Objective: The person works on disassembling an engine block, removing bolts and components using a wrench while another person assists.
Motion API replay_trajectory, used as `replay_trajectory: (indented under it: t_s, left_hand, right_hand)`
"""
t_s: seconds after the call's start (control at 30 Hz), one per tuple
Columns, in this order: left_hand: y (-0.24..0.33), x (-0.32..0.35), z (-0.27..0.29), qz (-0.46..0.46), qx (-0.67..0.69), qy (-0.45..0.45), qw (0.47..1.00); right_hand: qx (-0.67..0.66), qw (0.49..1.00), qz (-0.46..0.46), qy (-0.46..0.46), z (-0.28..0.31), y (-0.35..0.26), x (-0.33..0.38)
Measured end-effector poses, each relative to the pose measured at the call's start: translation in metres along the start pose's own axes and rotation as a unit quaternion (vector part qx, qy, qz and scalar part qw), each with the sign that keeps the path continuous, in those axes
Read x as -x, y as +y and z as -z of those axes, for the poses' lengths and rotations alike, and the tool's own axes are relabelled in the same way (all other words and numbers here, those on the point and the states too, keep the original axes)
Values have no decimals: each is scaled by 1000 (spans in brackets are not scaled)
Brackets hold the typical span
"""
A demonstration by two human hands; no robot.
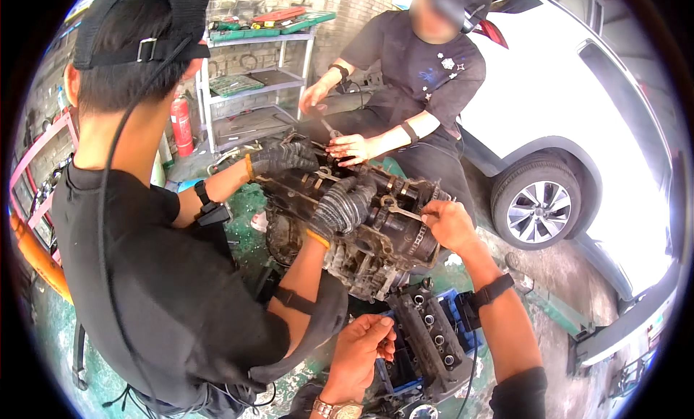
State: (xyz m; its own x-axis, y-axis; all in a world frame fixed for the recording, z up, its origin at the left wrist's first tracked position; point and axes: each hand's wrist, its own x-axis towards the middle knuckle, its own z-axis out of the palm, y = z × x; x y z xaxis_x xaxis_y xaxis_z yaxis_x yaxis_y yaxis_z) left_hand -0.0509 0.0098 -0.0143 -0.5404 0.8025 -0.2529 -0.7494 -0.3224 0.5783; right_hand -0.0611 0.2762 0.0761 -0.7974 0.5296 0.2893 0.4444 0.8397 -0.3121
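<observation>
My right hand (452,225) grips a combination wrench (406,213) by one end. The wrench's ring end rests over a bolt spot on the engine block (354,256), which is dark, greasy and exposed on its upper side. Low in the view, my left hand (359,350) is closed with its fingers curled; what they hold, if anything, is hidden. Beside it lies a black valve cover (437,336) with a row of round holes, over a blue crate (463,321).
At left, a co-worker's gloved hands (343,208) work on the engine. Across from me, another person's bare hand (349,149) touches its far side, the other holding a tool. A white car (571,94) stands right; a tool shelf (253,87) and red extinguisher (181,123) stand behind.
</observation>
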Motion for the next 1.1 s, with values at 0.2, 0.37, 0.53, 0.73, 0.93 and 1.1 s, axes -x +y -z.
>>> replay_trajectory:
  t_s: [0.2,0.37,0.53,0.73,0.93,1.1]
  left_hand:
    - [5,0,1,0,0,-3,1000]
    - [7,-4,3,-2,-4,-4,1000]
    - [10,-5,3,-2,1,9,1000]
    - [14,-5,0,-1,-4,9,1000]
    - [12,-5,3,-4,-4,11,1000]
    - [10,-4,2,-1,-16,17,1000]
  right_hand:
    - [-14,1000,5,-9,-2,2,-6]
    - [-3,999,16,-28,1,10,-15]
    - [45,997,1,-57,5,2,-21]
    - [127,991,18,-30,3,-3,-27]
    - [132,990,11,-52,1,-1,-31]
    - [103,994,34,-30,-2,5,-33]
